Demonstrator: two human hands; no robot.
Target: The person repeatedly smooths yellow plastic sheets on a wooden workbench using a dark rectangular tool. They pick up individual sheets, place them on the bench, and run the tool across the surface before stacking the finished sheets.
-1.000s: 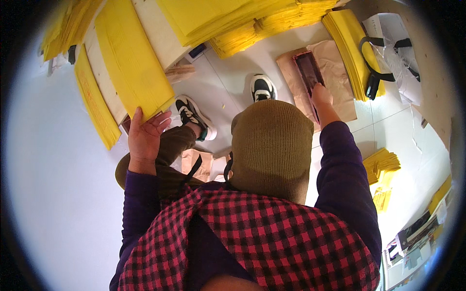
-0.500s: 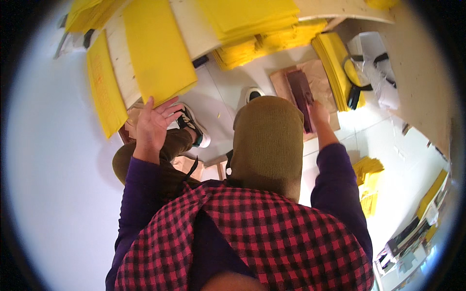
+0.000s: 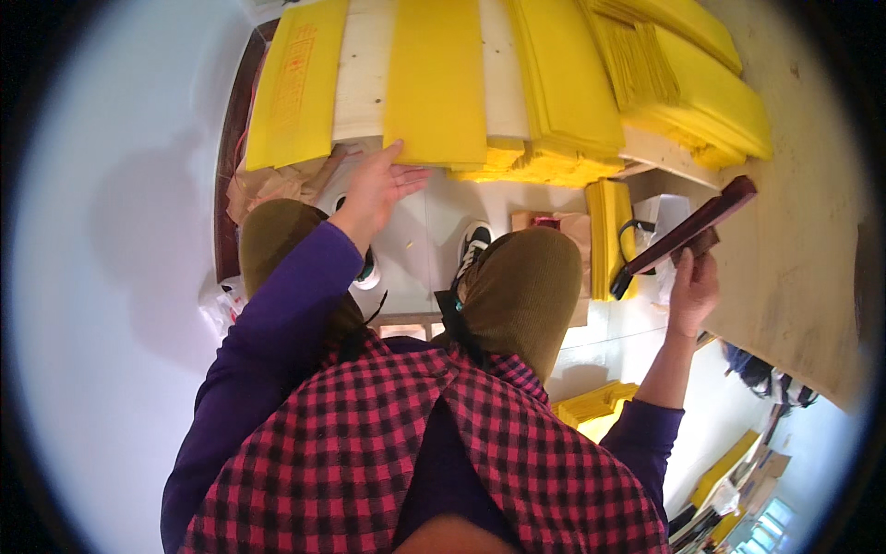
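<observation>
My right hand (image 3: 694,288) is raised at the right, closed round the grip of a long, narrow, dark-red hand stamp (image 3: 694,222). The stamp is tilted, its upper end pointing away to the right. My left hand (image 3: 374,192) is at the near edge of a plain yellow paper sheet (image 3: 434,83), its fingers stretched out and one fingertip touching the edge. That sheet lies on a pale wooden board (image 3: 362,69). To its left lies another yellow sheet (image 3: 293,88) with red marks. A reddish pad (image 3: 546,222) shows partly in a box behind my right knee.
Yellow paper stacks (image 3: 565,74) cover the board's right part, with folded bundles (image 3: 692,83) beyond. A yellow bundle (image 3: 604,231) stands beside a white bag (image 3: 666,222). A wooden panel (image 3: 784,268) borders the right. More yellow paper (image 3: 595,406) lies on the floor.
My right hand has lifted the hand stamp out of the box and up to the right. My left hand stays by the plain sheet's near edge. The view has turned.
</observation>
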